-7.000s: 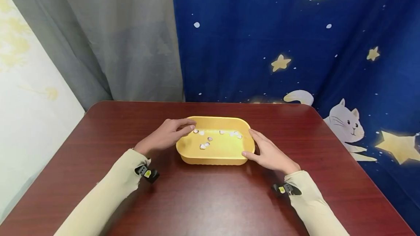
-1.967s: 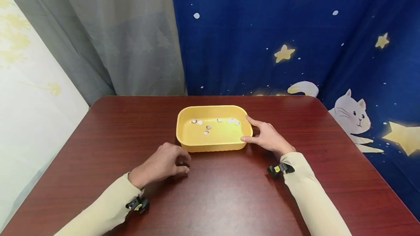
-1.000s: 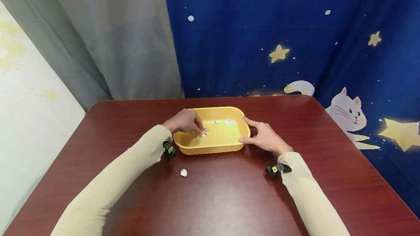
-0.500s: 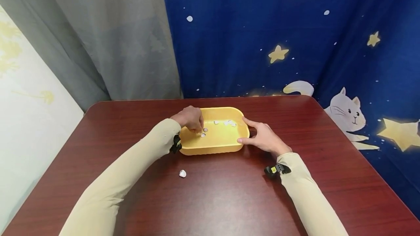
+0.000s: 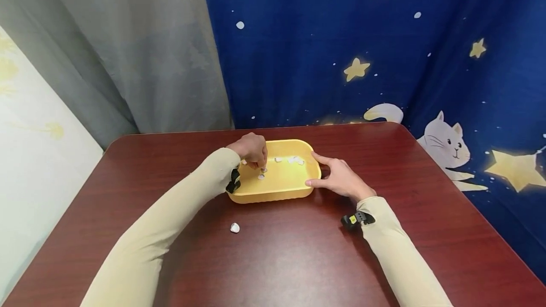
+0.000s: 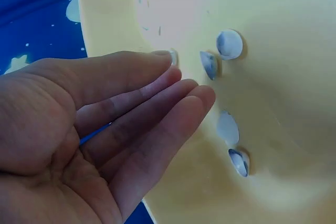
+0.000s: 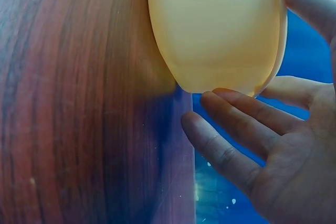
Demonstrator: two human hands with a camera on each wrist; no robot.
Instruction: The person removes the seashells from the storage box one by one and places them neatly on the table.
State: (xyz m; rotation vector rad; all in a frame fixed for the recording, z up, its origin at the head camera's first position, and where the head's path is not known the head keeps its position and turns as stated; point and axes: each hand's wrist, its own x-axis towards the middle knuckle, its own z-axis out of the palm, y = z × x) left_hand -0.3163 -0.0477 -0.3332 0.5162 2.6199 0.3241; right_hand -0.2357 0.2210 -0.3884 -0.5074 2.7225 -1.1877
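Note:
Several small white seashells [image 5: 261, 177] lie in a yellow plastic basin [image 5: 273, 193]. My left hand [image 5: 253, 149] reaches down over the basin's left part, fingertips right at a shell in the head view. The left wrist view shows that hand's thumb and fingers [image 6: 142, 98] nearly straight and brought close together, beside two shells [image 6: 229, 44] and over the basin floor. My right hand [image 5: 341, 179] holds the basin's right end, thumb at the near rim and index finger toward the far side. One shell [image 5: 235, 228] lies on the table in front of the basin.
The dark red wooden table [image 5: 281, 255] carries the basin near its far edge. A grey curtain [image 5: 149, 60] and a blue star-patterned curtain [image 5: 298, 60] hang behind it. A camera [image 5: 350, 221] is strapped to my right wrist.
A shell from the basin was set on the table by my left hand. That hand has since returned over the basin and moved slightly right toward other shells. My right hand stays on the basin.

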